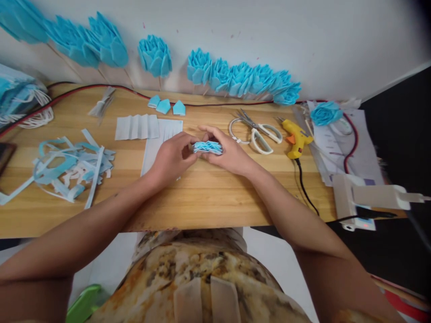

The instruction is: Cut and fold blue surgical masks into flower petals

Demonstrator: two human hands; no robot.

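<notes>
Between my two hands is a stack of folded blue and white fabric pieces (208, 147), its layered edges facing me. My left hand (173, 154) pinches the stack's left end with thumb and fingers. Around its right end my right hand (226, 150) is closed, thumb below and fingers above. Just beyond the hands lie several small blue petal-shaped pieces (163, 106). A pleated white sheet (137, 127) and a flat pale sheet (171, 128) rest to the left, the flat one partly hidden by my left hand.
Scissors (261, 132) and a yellow glue gun (295, 138) lie on the right of the wooden table (208, 202). Blue fabric flowers (155, 56) lean along the wall. Scraps (74, 168) are heaped at left; a power strip (350, 197) sits at the right edge.
</notes>
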